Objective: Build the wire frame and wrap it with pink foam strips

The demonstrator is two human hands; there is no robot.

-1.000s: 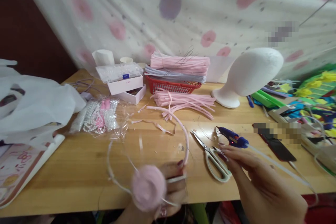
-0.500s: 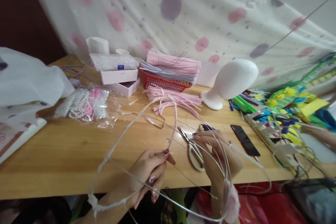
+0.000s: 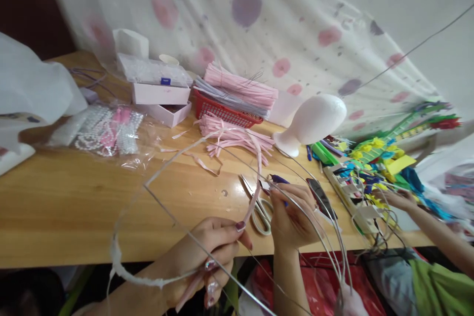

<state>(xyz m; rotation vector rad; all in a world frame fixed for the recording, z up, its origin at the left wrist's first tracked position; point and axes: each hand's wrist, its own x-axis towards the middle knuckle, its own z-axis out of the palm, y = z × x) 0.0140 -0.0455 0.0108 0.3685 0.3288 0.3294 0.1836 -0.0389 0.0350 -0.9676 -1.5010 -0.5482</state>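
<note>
A large wire hoop [image 3: 154, 174], partly wrapped in pale pink and white material, spans the lower middle. My left hand [image 3: 217, 252] pinches the pink-wrapped strip [image 3: 255, 190] at the hoop's inner end, with a loose pink tail hanging below. My right hand [image 3: 296, 215] is closed near the wires at right, around a dark blue tool with a white tip [image 3: 278, 179], mostly hidden by the fingers. Scissors [image 3: 261, 215] with pale handles lie on the table between the hands. A bundle of pink strips [image 3: 233, 136] lies beyond the hoop.
A red basket [image 3: 225, 111] of pink and grey strips, a white foam head [image 3: 314, 116], boxes [image 3: 161, 94] and bagged beads [image 3: 107, 131] stand behind. At right are a phone [image 3: 320, 197], a power strip [image 3: 348, 197], colourful pieces and another person's hand [image 3: 396, 200].
The view has shifted to the right. The hoop has tilted, and its pink strip now curves out toward my right hand. Another person's arm shows more fully at right.
</note>
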